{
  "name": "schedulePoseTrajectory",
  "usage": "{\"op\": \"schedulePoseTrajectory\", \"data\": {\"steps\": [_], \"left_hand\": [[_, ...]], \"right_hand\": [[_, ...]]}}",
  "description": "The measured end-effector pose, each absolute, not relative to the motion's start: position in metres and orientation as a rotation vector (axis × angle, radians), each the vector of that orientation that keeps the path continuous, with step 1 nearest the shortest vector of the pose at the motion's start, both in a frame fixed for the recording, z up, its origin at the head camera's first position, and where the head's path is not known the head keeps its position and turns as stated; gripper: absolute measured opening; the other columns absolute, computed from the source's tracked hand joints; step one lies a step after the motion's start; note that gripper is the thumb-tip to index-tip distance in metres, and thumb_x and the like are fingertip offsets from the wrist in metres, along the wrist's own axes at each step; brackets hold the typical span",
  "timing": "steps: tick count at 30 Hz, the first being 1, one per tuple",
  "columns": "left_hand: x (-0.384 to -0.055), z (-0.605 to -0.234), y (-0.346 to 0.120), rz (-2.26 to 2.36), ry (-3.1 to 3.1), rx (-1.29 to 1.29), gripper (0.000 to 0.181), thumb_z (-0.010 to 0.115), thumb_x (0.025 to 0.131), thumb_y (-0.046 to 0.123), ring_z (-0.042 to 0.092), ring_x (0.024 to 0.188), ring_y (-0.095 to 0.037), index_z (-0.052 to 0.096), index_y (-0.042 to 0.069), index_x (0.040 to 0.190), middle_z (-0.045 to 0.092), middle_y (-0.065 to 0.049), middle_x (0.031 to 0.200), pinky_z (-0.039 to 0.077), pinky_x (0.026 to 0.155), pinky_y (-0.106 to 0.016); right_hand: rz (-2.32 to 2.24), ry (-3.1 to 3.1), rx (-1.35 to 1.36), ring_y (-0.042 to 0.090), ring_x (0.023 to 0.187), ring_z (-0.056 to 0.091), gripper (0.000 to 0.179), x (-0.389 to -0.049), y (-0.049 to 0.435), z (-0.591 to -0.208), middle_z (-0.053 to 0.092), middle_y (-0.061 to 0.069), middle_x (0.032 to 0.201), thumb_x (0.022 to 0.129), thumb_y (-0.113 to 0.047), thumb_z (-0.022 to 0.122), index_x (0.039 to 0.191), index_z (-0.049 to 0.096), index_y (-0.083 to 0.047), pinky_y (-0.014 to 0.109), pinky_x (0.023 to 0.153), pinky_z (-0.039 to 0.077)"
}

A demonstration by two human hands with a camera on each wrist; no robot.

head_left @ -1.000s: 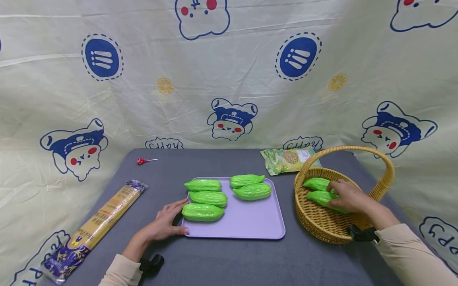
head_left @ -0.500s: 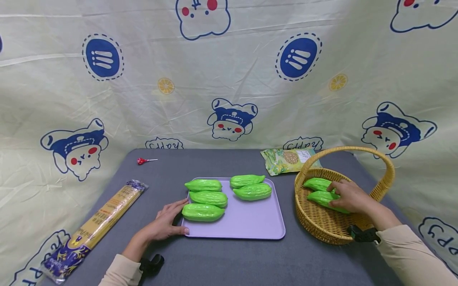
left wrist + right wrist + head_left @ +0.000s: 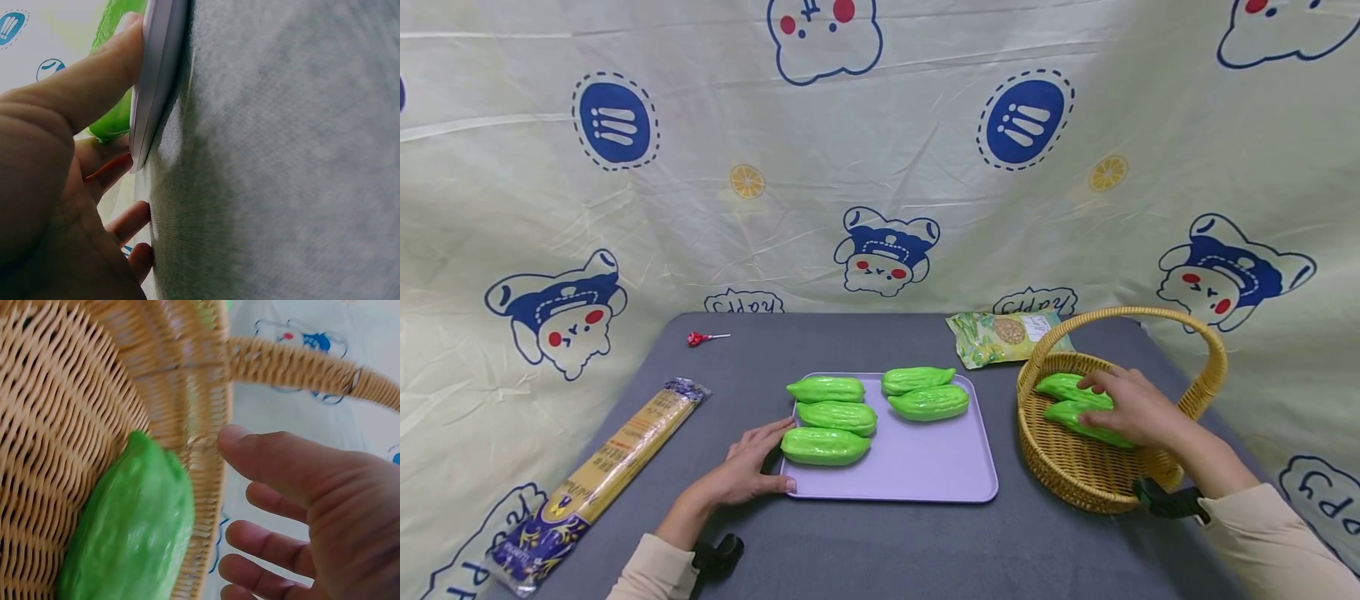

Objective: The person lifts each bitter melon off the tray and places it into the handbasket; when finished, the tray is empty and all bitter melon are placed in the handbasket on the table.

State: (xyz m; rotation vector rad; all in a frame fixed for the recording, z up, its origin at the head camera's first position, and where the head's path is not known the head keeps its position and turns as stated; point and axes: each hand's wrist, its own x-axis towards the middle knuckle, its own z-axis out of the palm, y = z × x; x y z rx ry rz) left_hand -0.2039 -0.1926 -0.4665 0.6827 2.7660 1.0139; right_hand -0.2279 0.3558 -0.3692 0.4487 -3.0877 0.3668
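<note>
My left hand (image 3: 748, 467) rests at the left edge of a lilac tray (image 3: 936, 475), its thumb over the rim and its fingers spread along the side. In the left wrist view the thumb (image 3: 103, 78) lies against the tray's rim (image 3: 156, 69). Several glossy green bitter melons (image 3: 825, 446) lie on the tray, some at its left and 2 at its upper right. My right hand (image 3: 1138, 408) hovers over a wicker basket (image 3: 1075, 479), fingers loosely bent and parted, holding nothing. Beneath it lie 2 bitter melons (image 3: 1063, 386), partly hidden by the fingers.
The basket's tall handle (image 3: 1138, 311) arches above my right hand. Behind the basket lies a green and yellow food bag (image 3: 1007, 335). A long spaghetti packet (image 3: 602, 467) lies diagonally at the left, with a red lollipop (image 3: 698, 338) farther back. A printed cloth hangs behind the table.
My right hand has loosened from the bitter melons in the basket and lifted slightly, its fingers parting. The left hand and the tray have stayed in place.
</note>
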Motion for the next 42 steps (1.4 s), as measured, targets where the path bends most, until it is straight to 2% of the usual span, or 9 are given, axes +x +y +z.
{"op": "schedulePoseTrajectory", "data": {"steps": [9,15,21,26,37,42], "left_hand": [[-0.203,-0.464,-0.194,1.005,2.766,0.667,0.087,0.076,0.076,0.04,0.031,0.13,-0.039,0.035,0.007,0.145,0.032,-0.014,0.152,0.026,0.094,-0.053],[-0.203,-0.464,-0.194,1.008,2.759,0.662,0.087,0.075,0.076,0.041,0.03,0.13,-0.039,0.035,0.007,0.145,0.032,-0.014,0.152,0.025,0.095,-0.052],[-0.203,-0.464,-0.193,1.006,2.758,0.653,0.087,0.076,0.076,0.04,0.03,0.13,-0.038,0.035,0.007,0.145,0.033,-0.013,0.152,0.025,0.095,-0.053],[-0.203,-0.464,-0.193,1.002,2.757,0.649,0.087,0.076,0.076,0.04,0.031,0.13,-0.038,0.035,0.008,0.145,0.033,-0.013,0.152,0.025,0.095,-0.054],[-0.202,-0.463,-0.192,1.001,2.747,0.64,0.088,0.075,0.076,0.041,0.03,0.131,-0.039,0.034,0.007,0.146,0.032,-0.013,0.152,0.024,0.097,-0.059],[-0.202,-0.462,-0.192,1.0,2.749,0.635,0.088,0.075,0.076,0.041,0.03,0.13,-0.039,0.034,0.007,0.146,0.032,-0.013,0.152,0.024,0.097,-0.06]], "right_hand": [[0.342,-2.909,0.564,0.039,0.103,0.052,0.04,-0.202,0.326,-0.352,0.062,0.015,0.106,0.079,-0.031,0.075,0.109,0.064,-0.008,0.055,0.083,0.041],[0.388,-2.835,0.599,0.03,0.101,0.052,0.039,-0.192,0.303,-0.351,0.06,0.008,0.103,0.077,-0.029,0.077,0.108,0.064,-0.011,0.049,0.083,0.04],[0.422,-2.696,0.68,0.019,0.094,0.05,0.039,-0.187,0.279,-0.357,0.06,0.001,0.099,0.074,-0.022,0.08,0.107,0.064,-0.012,0.037,0.075,0.041],[0.451,-2.617,0.731,0.018,0.093,0.05,0.043,-0.189,0.258,-0.366,0.06,0.003,0.098,0.072,-0.021,0.081,0.109,0.064,-0.009,0.036,0.075,0.04],[0.553,-2.681,0.708,0.026,0.102,0.052,0.047,-0.207,0.223,-0.396,0.061,0.01,0.109,0.074,-0.023,0.08,0.114,0.062,-0.006,0.045,0.083,0.044],[0.573,-2.7,0.707,0.027,0.102,0.051,0.049,-0.218,0.209,-0.407,0.06,0.011,0.112,0.074,-0.025,0.081,0.115,0.062,-0.007,0.043,0.082,0.043]]}}
